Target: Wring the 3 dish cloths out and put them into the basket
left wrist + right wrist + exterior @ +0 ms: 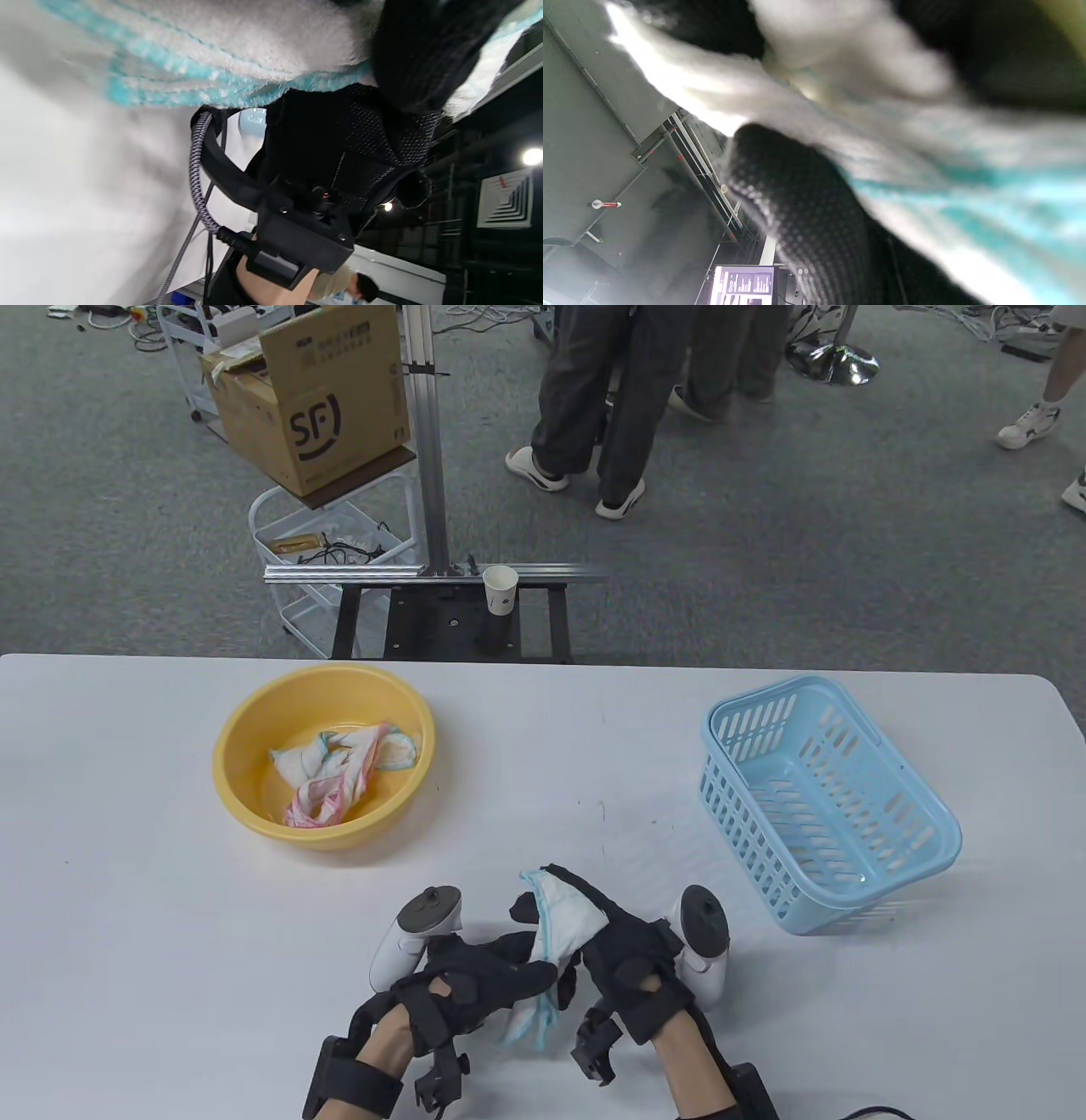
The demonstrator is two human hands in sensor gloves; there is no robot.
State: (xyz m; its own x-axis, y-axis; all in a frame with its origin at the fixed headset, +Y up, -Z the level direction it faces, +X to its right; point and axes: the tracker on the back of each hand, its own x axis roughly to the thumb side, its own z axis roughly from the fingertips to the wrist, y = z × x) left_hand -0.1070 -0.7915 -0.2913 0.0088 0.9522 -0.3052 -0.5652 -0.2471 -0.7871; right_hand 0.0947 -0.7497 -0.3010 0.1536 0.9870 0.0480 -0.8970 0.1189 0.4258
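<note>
Dish cloths: one [560,920] gripped by both hands | two [339,772] in basin [246,721]

Left hand [488,976] and right hand [624,950] both clenched

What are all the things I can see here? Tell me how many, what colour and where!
Held cloth: one, white with blue edge, between both hands near the table's front edge.
Cloths in the bowl: at least two, white with pink and blue edges, bunched together.
Bowl: one, yellow, on the table's left.
Basket: one, light blue, on the table's right, nothing in it.
Table: one, white.
Paper cup: one, white, on a frame behind the table.
Cardboard box: one, brown, on a cart, far left.
People: legs only, standing on the grey carpet behind.
Left hand: black glove, grips the cloth's lower end.
Right hand: black glove, grips the upper end.
</note>
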